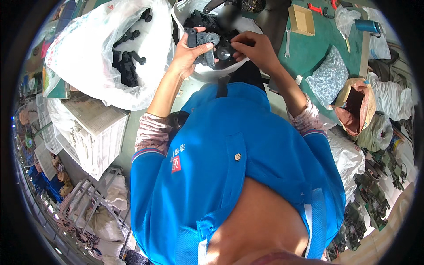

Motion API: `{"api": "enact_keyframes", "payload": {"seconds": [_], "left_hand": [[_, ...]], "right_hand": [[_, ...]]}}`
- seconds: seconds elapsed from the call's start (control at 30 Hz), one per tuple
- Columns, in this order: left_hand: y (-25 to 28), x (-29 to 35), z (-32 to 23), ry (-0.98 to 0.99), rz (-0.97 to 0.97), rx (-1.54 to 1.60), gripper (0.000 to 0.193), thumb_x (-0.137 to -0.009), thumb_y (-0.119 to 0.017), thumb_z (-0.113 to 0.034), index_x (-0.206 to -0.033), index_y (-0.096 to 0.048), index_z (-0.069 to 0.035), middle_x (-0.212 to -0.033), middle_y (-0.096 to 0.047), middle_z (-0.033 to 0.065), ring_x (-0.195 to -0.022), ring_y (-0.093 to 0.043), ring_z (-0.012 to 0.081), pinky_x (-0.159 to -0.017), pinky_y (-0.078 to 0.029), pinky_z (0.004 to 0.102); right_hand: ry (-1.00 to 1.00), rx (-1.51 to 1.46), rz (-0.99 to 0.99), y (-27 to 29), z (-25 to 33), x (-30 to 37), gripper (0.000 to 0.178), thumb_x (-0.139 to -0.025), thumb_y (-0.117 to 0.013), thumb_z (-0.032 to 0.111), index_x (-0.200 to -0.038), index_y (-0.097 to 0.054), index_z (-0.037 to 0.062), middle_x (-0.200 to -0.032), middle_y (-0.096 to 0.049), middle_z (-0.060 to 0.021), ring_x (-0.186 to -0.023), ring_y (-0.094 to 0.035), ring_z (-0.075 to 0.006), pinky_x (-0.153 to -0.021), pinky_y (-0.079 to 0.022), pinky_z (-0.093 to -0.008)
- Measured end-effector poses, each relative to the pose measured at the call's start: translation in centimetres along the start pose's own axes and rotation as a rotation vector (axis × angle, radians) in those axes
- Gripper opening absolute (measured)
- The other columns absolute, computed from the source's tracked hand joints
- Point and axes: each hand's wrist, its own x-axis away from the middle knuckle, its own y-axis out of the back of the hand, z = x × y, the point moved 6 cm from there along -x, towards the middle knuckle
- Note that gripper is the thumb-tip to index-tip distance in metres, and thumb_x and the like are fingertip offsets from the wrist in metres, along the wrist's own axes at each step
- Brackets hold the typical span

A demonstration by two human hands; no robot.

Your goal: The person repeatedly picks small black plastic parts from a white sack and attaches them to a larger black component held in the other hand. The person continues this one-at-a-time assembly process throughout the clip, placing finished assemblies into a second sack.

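Note:
My left hand (184,54) is wrapped round a dark grey plastic part (208,39) with round hubs and arms, its thumb pressed on top. Close to its right side is my right hand (257,49), with thumb and fingers curled together in a pinch. Whatever those fingers grip is hidden. Beneath both hands, an opened white bag (240,66) contains more black plastic parts (198,20). To the left, a large white plastic bag (70,53) lies open, with several black arm-shaped parts (127,68) inside.
On the green table (296,44) at right are a wrench (288,43), a cardboard box (302,20), bubble wrap (327,75) and a blue cylinder (367,26). A brown paper bag (355,106) stands nearer. White crates (99,132) and a metal rack (95,198) are at lower left.

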Motion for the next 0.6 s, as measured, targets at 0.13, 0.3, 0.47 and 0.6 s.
{"api": "enact_keyframes", "payload": {"seconds": [0.13, 0.3, 0.47, 0.6], "left_hand": [[-0.1, 1.0, 0.1, -0.024, -0.015, -0.088, 0.056, -0.08, -0.075, 0.005, -0.127, -0.049, -0.01, -0.104, -0.064, 0.0114, -0.09, -0.068, 0.0242, -0.067, -0.066, 0.0465], [-2.3, 1.7, -0.8, -0.085, 0.012, -0.073, 0.058, -0.079, -0.076, 0.006, -0.128, -0.049, -0.011, -0.101, -0.064, 0.0098, -0.09, -0.069, 0.0224, -0.068, -0.066, 0.046], [-2.7, 1.0, -2.0, -0.271, 0.027, -0.313, 0.056, -0.078, -0.078, 0.004, -0.125, -0.051, -0.008, -0.101, -0.064, 0.0082, -0.088, -0.067, 0.0201, -0.066, -0.064, 0.0398], [-3.3, 0.7, -1.8, -0.148, 0.006, -0.034, 0.044, -0.087, -0.07, -0.004, -0.126, -0.05, -0.008, -0.108, -0.06, 0.0128, -0.095, -0.065, 0.0228, -0.075, -0.064, 0.0429]], "right_hand": [[0.085, -0.201, -0.122, 0.9, -0.2, 1.5, 0.019, -0.094, -0.063, 0.01, -0.104, -0.061, -0.0066, -0.092, -0.067, -0.0162, -0.081, -0.071, -0.0226, -0.07, -0.061, -0.0316], [0.211, 0.034, -0.161, -0.8, 0.6, 1.7, 0.022, -0.094, -0.063, 0.009, -0.112, -0.06, -0.0035, -0.09, -0.068, -0.0114, -0.081, -0.071, -0.0176, -0.069, -0.058, -0.0272], [0.137, 0.118, 0.008, -1.4, 1.5, 1.0, 0.031, -0.097, -0.058, 0.009, -0.127, -0.061, 0.0021, -0.088, -0.069, -0.0071, -0.077, -0.066, -0.0096, -0.066, -0.053, -0.0218], [0.237, 0.075, -0.068, 0.5, 3.6, -0.1, 0.031, -0.098, -0.057, 0.012, -0.127, -0.062, 0.0023, -0.086, -0.071, -0.0085, -0.076, -0.066, -0.0094, -0.063, -0.051, -0.0219]]}}
